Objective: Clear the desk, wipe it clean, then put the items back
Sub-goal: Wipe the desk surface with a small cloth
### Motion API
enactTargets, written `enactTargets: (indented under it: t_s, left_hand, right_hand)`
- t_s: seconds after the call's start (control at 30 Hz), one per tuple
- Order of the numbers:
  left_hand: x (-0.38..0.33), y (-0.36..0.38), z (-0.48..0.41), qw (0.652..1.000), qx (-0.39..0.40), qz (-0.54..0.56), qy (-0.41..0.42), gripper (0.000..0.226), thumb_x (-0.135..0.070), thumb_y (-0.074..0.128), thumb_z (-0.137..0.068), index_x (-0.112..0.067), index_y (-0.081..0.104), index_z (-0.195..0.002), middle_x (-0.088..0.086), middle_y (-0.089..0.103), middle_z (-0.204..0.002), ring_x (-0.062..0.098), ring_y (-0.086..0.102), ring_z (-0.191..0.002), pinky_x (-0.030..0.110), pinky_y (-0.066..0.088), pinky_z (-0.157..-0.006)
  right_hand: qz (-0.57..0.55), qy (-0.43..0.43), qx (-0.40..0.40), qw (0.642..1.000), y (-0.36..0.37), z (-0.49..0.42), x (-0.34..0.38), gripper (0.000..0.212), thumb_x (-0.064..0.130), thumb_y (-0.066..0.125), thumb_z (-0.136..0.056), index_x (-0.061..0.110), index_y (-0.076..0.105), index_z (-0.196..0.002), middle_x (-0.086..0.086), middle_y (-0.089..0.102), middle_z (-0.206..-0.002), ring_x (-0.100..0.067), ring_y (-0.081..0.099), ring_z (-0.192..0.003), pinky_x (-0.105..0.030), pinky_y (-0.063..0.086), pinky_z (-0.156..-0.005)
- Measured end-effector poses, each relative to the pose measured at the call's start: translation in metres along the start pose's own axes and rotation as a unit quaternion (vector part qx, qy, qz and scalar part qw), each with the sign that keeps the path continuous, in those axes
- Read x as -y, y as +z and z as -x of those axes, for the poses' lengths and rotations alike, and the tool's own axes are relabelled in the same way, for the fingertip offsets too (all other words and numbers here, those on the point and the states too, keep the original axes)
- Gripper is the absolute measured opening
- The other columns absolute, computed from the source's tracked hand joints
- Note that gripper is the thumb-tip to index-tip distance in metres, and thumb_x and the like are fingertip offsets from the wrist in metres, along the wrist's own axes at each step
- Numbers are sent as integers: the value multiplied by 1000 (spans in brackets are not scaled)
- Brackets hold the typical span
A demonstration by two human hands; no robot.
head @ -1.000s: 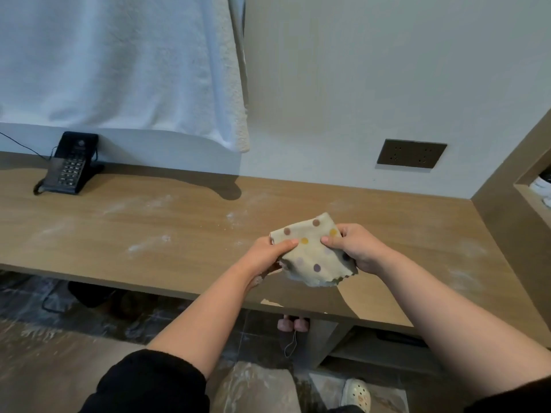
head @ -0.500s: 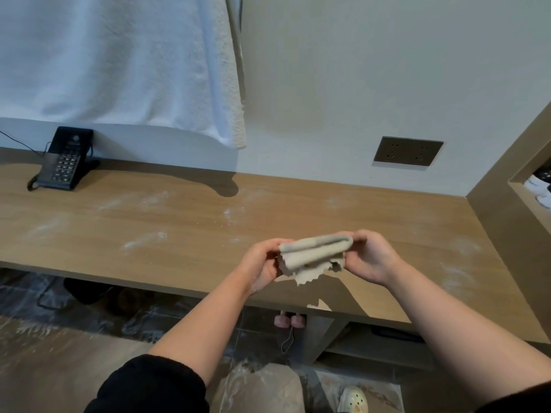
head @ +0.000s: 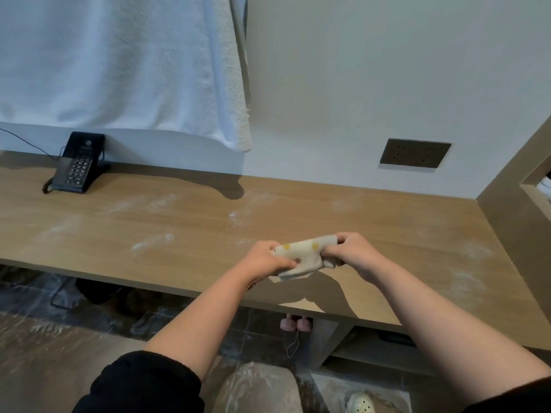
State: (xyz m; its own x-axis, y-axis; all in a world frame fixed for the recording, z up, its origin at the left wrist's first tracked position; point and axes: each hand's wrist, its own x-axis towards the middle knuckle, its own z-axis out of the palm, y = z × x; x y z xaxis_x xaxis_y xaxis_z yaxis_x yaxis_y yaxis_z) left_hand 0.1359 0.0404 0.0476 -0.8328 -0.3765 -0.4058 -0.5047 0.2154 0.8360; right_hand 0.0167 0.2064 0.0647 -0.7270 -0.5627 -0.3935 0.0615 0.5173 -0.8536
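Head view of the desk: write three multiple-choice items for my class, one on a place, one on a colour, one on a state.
1. Where is the telephone? A. Far left of the desk, by the wall. B. On the floor. C. In the right-hand niche.
2. What colour is the hanging towel? A. Red. B. White. C. Black.
3. How is the dotted cloth held? A. Flat on the desk. B. Over one arm. C. Bunched between left hand and right hand.
Answers: A, it stands at the back left; B, it hangs white above the telephone; C, both hands grip its ends.
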Motion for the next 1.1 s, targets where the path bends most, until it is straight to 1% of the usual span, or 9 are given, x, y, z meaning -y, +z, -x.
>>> enactTargets:
  t_s: [0.1, 0.17, 0.27, 0.37, 0.57, 0.7, 0.8, 0.93, 1.1]
  left_hand:
    - [-4, 8, -3, 997, -22, 70, -5, 12, -9, 74, -83, -12, 63, -87, 5, 66, -81, 13, 61, -68, 21, 52, -54]
    - [-8, 16, -6, 992, -51, 118, -16, 15, -6, 74, -83, -7, 62, -90, 8, 64, -80, 14, 62, -64, 21, 53, -48]
    - [-6, 24, -15, 982, -91, 164, -37, 22, -7, 77, -82, -2, 62, -97, 14, 65, -86, 15, 61, -58, 20, 51, -42]
    - [-2, 33, -21, 978, -71, 185, -67, 22, -10, 78, -82, -6, 63, -98, 11, 66, -79, 11, 60, -49, 19, 51, -43]
    - [1, 55, -34, 972, -40, 213, -87, 10, -4, 69, -88, -6, 60, -89, 13, 63, -66, 7, 57, -39, 16, 47, -40]
    - [8, 70, -45, 980, -66, 177, -60, 15, -10, 73, -86, -11, 58, -88, 10, 64, -71, 10, 58, -45, 22, 49, -44]
    - [13, 90, -49, 989, -138, 47, -14, 43, -29, 71, -87, -17, 52, -124, 6, 64, -109, 21, 66, -90, 42, 56, -83]
    - [17, 125, -47, 970, -158, -167, 86, 64, -24, 57, -96, -15, 27, -151, 7, 33, -152, 22, 34, -138, 39, 30, -116]
    - [19, 190, -53, 929, -105, -336, 110, 58, -26, 42, -102, -19, 18, -155, 9, 11, -163, 25, 7, -150, 43, 12, -122]
  right_hand:
    - [-363, 103, 32, 926, 9, -8, -10, 9, 12, 62, -89, 5, 62, -94, -18, 61, -93, -27, 56, -88, -38, 46, -85]
    - [-481, 149, 73, 861, 11, -7, -13, 22, 17, 60, -90, 1, 60, -104, -21, 63, -107, -31, 57, -103, -41, 47, -97]
    - [-438, 154, 124, 877, 10, 2, -11, 19, 11, 64, -80, 2, 61, -96, -16, 63, -97, -24, 59, -91, -32, 54, -76]
    - [-413, 182, 5, 892, 13, -5, -14, 9, -1, 59, -88, 5, 58, -81, -10, 58, -82, -18, 54, -75, -26, 44, -67]
    - [-531, 189, -83, 822, 22, -21, -19, 12, 20, 65, -90, 11, 58, -86, -10, 62, -86, -25, 58, -84, -46, 45, -97]
    - [-417, 124, -105, 894, 20, -25, -23, 8, 7, 66, -87, 11, 60, -84, -10, 65, -89, -23, 62, -78, -41, 51, -80]
    - [-320, 89, -212, 919, 5, -33, -36, 8, 9, 67, -86, 14, 62, -83, -9, 68, -96, -26, 65, -89, -41, 54, -85]
    - [-162, 88, -265, 947, -25, -32, -63, 18, 19, 60, -88, 11, 64, -103, -7, 69, -103, -25, 64, -93, -36, 52, -86]
    - [35, 22, -293, 955, -65, -16, -108, 15, 19, 55, -91, 14, 60, -104, -7, 64, -101, -26, 60, -93, -38, 51, -83]
